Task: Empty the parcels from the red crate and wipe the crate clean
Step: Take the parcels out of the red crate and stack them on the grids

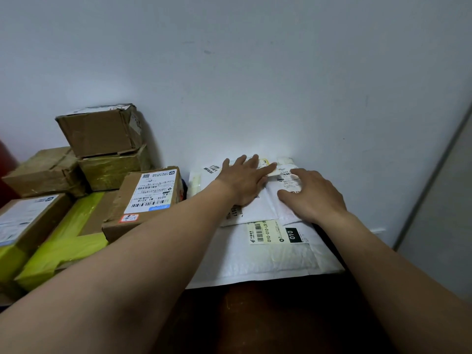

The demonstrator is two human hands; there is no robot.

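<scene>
White padded mailers, stacked, right of centre on the dark brown counter [255,318]. One large mailer [255,267] lies flat at the bottom. Several smaller mailers [265,203] lie on its far half. A small labelled packet [287,175] lies uppermost, close to the pale wall [255,72].

Left grip [242,180]: bare hand, palm down, fingers straight, pressing flat on the smaller mailers, fingertips at the packet; nothing held.

Right grip [314,195]: bare hand, fingers spread and relaxed, resting on the same stack just beside the left grip; nothing held.

Cardboard parcels, left of the mailers:
- A labelled box [150,192] stands just beside the stack.
- A plain box [99,131] sits on a tape-wrapped box [112,169] at the far side by the wall.
- A box with yellow-green tape [76,233] lies nearer.

Red crate: only a dark red shape [6,172] shows at the left edge behind the boxes; whether it is the crate cannot be told.
</scene>
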